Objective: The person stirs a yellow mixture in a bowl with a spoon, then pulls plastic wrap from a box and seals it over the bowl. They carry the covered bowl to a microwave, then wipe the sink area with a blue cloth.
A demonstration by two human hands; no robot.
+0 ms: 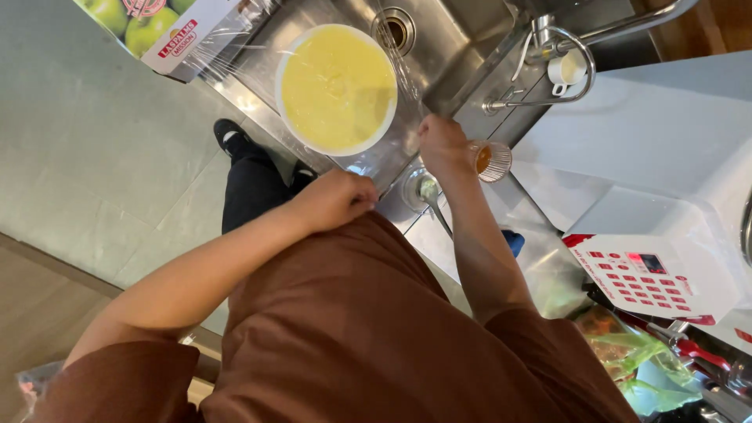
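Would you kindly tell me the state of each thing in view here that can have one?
White bowl: full of yellow batter, upright at the sink edge, under stretched clear film.
Clear film: pulled out from its box, spanning the bowl.
Left hand: closed grip on the film's near edge.
Right hand: closed, pressing film beside the bowl.
Small glass: upright, amber liquid inside.
Spoon: lying on the counter.
Sink: drain open, no water running.

Hands point(392, 172) perhaps on cling film point(392, 149)
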